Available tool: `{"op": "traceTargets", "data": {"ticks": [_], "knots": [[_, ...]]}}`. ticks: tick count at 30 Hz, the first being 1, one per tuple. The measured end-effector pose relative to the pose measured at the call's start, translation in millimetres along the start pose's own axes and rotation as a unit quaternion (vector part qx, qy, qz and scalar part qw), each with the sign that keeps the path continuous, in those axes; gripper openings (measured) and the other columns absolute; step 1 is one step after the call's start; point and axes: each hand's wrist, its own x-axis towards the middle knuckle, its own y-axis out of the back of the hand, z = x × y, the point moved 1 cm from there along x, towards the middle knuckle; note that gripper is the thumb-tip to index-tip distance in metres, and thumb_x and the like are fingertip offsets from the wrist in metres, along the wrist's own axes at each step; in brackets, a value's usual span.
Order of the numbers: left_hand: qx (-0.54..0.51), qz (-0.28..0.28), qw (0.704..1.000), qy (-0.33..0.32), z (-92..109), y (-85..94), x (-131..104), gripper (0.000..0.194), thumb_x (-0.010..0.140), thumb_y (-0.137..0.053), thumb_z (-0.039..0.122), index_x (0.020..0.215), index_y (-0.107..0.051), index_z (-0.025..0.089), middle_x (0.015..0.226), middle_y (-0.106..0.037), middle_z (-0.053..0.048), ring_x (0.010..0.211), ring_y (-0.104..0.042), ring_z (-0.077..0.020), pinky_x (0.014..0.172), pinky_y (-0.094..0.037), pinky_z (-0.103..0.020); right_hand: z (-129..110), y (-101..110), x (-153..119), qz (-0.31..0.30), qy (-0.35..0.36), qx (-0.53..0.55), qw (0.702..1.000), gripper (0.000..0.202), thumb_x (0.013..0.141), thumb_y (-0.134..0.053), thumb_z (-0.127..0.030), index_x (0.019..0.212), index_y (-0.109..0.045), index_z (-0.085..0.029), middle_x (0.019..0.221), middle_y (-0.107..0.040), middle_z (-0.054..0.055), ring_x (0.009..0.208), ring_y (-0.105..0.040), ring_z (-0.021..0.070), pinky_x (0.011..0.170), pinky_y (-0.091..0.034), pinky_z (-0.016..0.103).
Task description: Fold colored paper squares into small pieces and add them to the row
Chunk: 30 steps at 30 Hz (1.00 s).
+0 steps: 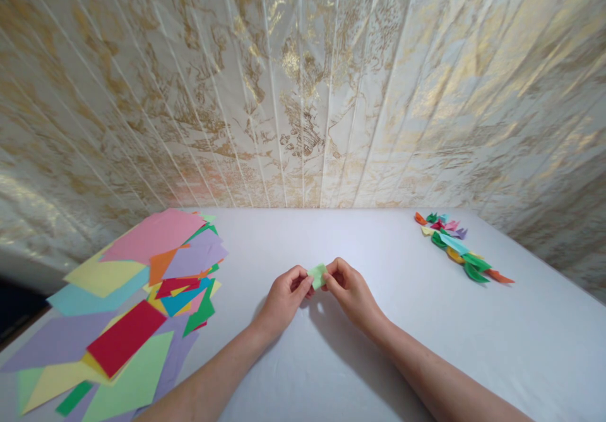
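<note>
A small piece of light green paper [317, 275] is held up between my two hands, a little above the white table. My left hand [290, 292] pinches its left edge between thumb and fingers. On the other side, my right hand [349, 289] grips the right edge, its thumb and forefinger closed on it. The paper looks folded small, but its creases are too fine to make out. My fingers cover both of its side edges.
Coloured paper sheets and scraps lie spread over the left side, with a red sheet [127, 338] and a pink sheet [158, 235] on top. Several small folded paper pieces [457, 245] sit at the back right of the white table [265, 232]. A patterned curtain [303, 93] hangs behind.
</note>
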Motion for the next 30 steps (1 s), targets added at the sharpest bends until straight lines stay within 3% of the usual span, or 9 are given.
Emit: {"op": "traceTargets", "data": {"ticks": [10, 15, 18, 22, 30], "knots": [[0.001, 0.006, 1.000, -0.002, 0.4, 1.1, -1.2, 0.029, 0.085, -0.055, 0.043, 0.070, -0.055, 0.018, 0.065, -0.058, 0.002, 0.065, -0.055, -0.0132, 0.065, -0.043, -0.024, 0.2, -1.2, -0.2, 0.004, -0.008, 0.011, 1.000, 0.017, 0.087, -0.054, -0.033, 0.076, -0.049, -0.021, 0.067, -0.061, -0.001, 0.063, -0.057, 0.0152, 0.059, -0.042, 0.026], [-0.003, 0.011, 1.000, 0.003, 1.5, 1.9, -0.3, 0.029, 0.084, -0.055, 0.044, 0.070, -0.055, 0.019, 0.064, -0.058, 0.002, 0.065, -0.055, -0.0135, 0.065, -0.044, -0.024, 1.5, -3.8, 1.4, -0.032, -0.018, 0.112, 0.993, 0.024, 0.085, -0.059, -0.040, 0.097, -0.051, -0.021, 0.086, -0.063, 0.001, 0.065, -0.060, 0.0134, 0.062, -0.047, 0.027], [-0.003, 0.013, 1.000, 0.003, 1.3, 2.4, 0.3, 0.029, 0.084, -0.056, 0.044, 0.069, -0.055, 0.019, 0.064, -0.058, 0.002, 0.065, -0.055, -0.0139, 0.066, -0.044, -0.024, 0.1, -4.5, 2.5, -0.079, -0.033, 0.111, 0.990, 0.030, 0.086, -0.057, -0.050, 0.085, -0.054, -0.020, 0.073, -0.061, -0.001, 0.061, -0.057, 0.0129, 0.061, -0.045, 0.026], [0.003, 0.004, 1.000, 0.004, 2.2, 2.1, -0.1, 0.029, 0.084, -0.055, 0.044, 0.069, -0.055, 0.018, 0.064, -0.057, 0.002, 0.064, -0.054, -0.0138, 0.064, -0.043, -0.024, 0.0, -2.8, 3.4, -0.063, -0.041, 0.086, 0.993, 0.040, 0.085, -0.056, -0.056, 0.068, -0.050, -0.020, 0.058, -0.055, -0.003, 0.057, -0.050, 0.0124, 0.057, -0.039, 0.025], [0.036, -0.033, 0.999, 0.001, 0.5, 1.8, -0.9, 0.028, 0.086, -0.054, 0.042, 0.072, -0.055, 0.018, 0.065, -0.056, 0.002, 0.064, -0.051, -0.0135, 0.063, -0.039, -0.024, -0.9, -0.4, 1.2, -0.065, -0.024, 0.004, 0.998, 0.029, 0.088, -0.052, -0.040, 0.067, -0.047, -0.020, 0.058, -0.048, -0.005, 0.055, -0.041, 0.0114, 0.053, -0.031, 0.023]]}}
